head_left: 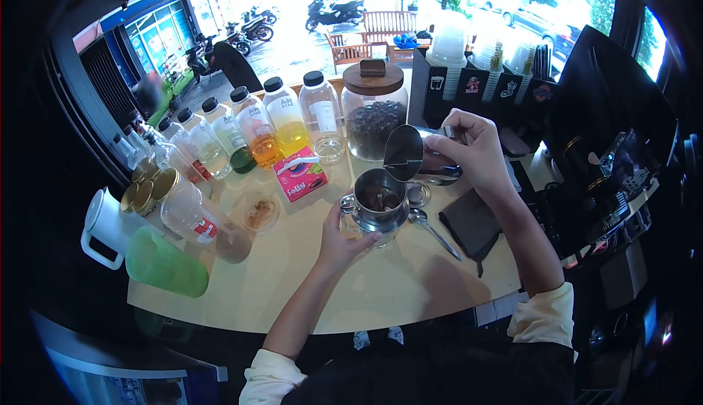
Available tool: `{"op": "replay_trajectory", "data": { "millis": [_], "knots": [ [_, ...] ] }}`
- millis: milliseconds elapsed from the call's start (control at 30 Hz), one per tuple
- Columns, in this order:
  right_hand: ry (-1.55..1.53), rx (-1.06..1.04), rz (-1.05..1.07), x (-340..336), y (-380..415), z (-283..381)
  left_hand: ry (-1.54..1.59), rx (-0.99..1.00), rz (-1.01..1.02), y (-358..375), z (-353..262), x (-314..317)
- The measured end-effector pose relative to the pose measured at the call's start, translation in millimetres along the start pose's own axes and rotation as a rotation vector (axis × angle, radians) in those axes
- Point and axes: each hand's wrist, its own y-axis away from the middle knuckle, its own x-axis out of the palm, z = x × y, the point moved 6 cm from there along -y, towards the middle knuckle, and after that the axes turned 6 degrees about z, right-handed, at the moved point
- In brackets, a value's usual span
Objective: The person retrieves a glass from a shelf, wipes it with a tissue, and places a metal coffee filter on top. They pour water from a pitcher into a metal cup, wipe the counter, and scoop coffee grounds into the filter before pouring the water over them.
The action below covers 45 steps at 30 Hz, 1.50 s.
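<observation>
the pale counter (366,299) curves before the person. nearest, the left hand (342,247) curls thumb and fingers around the low part of a metal filter (381,219); an uneven hold could let it tip. above and right of that hand, the right hand (476,145) pinches a steel pitcher (406,150) by its handle side, spout leaning over the filter; too steep a tilt could splash any liquid onto the left fingers, the spoon (438,238) or dark cloth (472,222). beyond the pitcher, a swing could knock the lidded jar (375,123).
</observation>
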Motion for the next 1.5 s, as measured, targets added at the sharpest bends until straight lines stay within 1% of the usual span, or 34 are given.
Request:
{"op": "replay_trajectory", "data": {
  "millis": [333, 400, 600, 733, 833, 900, 1033, 1133, 1200, 1333, 1400, 1500],
  "knots": [
    [-0.015, 0.001, 0.007, 3, -1, 2, 0.009, -0.011, -0.002, 0, -1, 0],
    [0.0, -0.034, 0.016, 3, -2, 2, 0.0, -0.012, 0.0, 0, -1, 0],
    [-0.036, -0.01, 0.004, 1, -1, 6, 0.005, -0.024, 0.005, -1, -3, 0],
    [0.0, -0.035, 0.002, 1, 0, 10, 0.005, -0.017, 0.008, -1, -3, 0],
    [-0.042, -0.009, 0.004, 3, 1, 12, -0.004, -0.007, 0.002, 0, -1, 0],
    [0.034, -0.034, 0.012, 1, 1, 11, -0.014, -0.001, 0.004, 0, 0, -1],
    [-0.002, -0.019, -0.003, 2, 3, 16, -0.014, -0.007, 0.007, -1, -1, 0],
    [0.049, -0.03, -0.001, 0, 3, 15, -0.001, 0.0, 0.006, -1, -3, 0],
    [-0.019, -0.025, 0.002, 1, 3, 15, -0.019, 0.0, 0.008, 0, 2, -1],
    [0.022, -0.038, 0.01, 0, 3, 12, 0.003, -0.018, -0.007, 1, 1, 0],
    [-0.043, 0.003, -0.007, 0, 5, 10, -0.015, -0.011, -0.006, 0, 4, -2],
    [-0.12, -0.035, -0.016, -8, 2, -9, -0.027, 0.002, -0.003, 0, 4, -2]
  ]
}}
